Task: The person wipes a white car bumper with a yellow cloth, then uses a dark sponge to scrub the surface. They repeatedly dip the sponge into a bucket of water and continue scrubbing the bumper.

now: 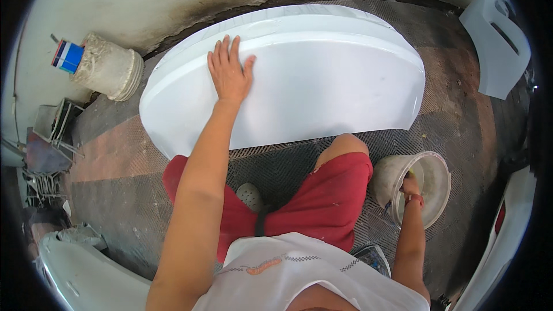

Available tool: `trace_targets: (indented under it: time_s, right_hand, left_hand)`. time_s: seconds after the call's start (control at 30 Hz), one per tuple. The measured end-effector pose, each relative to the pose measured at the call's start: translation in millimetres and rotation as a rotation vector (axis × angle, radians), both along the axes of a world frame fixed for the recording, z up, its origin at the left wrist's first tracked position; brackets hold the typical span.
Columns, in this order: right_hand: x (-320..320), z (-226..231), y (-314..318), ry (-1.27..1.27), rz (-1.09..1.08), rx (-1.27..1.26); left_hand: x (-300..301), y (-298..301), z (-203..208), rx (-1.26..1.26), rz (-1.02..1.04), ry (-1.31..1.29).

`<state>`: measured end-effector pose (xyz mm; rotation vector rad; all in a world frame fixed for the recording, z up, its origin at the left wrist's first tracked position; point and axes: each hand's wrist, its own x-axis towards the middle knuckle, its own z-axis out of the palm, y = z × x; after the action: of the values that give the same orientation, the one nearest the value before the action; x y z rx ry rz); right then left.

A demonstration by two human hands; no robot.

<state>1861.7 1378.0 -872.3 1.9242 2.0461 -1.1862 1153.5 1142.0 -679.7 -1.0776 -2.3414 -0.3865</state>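
A large white car body panel [322, 86], curved along its far edge, lies on the floor in front of my knees. My left hand [229, 75] rests flat on it near its raised ridge, fingers spread, holding nothing. At my right side stands a round, pale, stained bucket [387, 181]. My right hand [411, 185] reaches inside its mouth, with a red band at the wrist. A bit of something yellow-green shows at the fingers, which are closed and partly hidden; its kind cannot be made out.
Against the wall at the far left stands a stained white bucket [109, 69] with a blue can [70, 57] on it. A grey panel [495, 46] leans at the far right. White car parts flank me at lower left [86, 270] and right. Metal-framed chairs [55, 126] stand left.
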Motion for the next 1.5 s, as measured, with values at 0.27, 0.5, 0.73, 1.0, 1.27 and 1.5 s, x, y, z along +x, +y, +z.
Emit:
trace_targets:
  time_s: [0.27, 0.5, 0.73, 1.0, 1.27, 1.5]
  right_hand:
    - [50.1, -103.0, 24.2, -0.188, 0.302, 0.116]
    - [61.6, 44.1, 33.5, 1.095, -0.948, -0.34]
    - [-264.9, 256.0, 10.3, 0.961, -0.152, 0.255]
    - [-531.2, 321.0, -84.8, 1.177, 0.58, 0.349]
    - [-615.3, 286.1, -51.9, 0.828, 0.519, 0.601]
    - [-623.5, 240.3, 36.5, 0.031, 0.62, 0.565]
  left_hand:
    - [-4.0, -91.8, -6.1, -0.209, 0.071, -0.213]
    - [-12.0, -59.7, -9.6, 0.07, 0.042, -0.217]
    - [78.5, 64.1, 11.7, -0.071, -0.399, -0.191]
    - [54.9, 30.0, 73.3, 0.992, -0.723, -2.049]
    - [-13.2, -74.9, 79.9, 1.303, -0.37, -1.656]
    - [-33.8, -63.0, 20.5, -0.008, 0.13, -0.501]
